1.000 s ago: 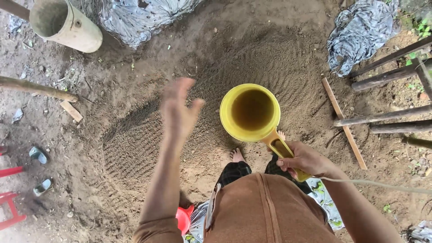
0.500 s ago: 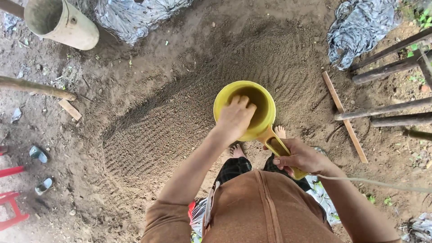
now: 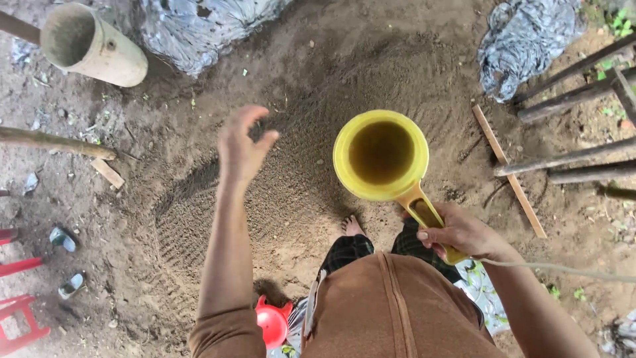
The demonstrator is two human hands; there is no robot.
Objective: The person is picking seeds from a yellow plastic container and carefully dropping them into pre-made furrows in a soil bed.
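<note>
My right hand [image 3: 458, 232] grips the handle of a yellow plastic dipper [image 3: 381, 154] held level over the ground; it holds brownish liquid. My left hand [image 3: 241, 144] is stretched out to the left of the dipper, fingers spread and empty, above a raked patch of sandy soil [image 3: 265, 179]. My bare foot [image 3: 351, 226] shows below the dipper, at the patch's near edge.
A bamboo tube [image 3: 89, 44] lies at top left beside crumpled grey plastic sheeting [image 3: 192, 26]. More sheeting [image 3: 523, 40] and wooden poles [image 3: 570, 166] are at right. A wooden slat [image 3: 509, 171] lies on the soil. Red stool legs [image 3: 16, 311] stand at bottom left, and a red object [image 3: 271, 323] is by my feet.
My left hand dipped into the dipper half a second ago, then swung out to the left with fingers spread. The dipper shifted slightly right and up.
</note>
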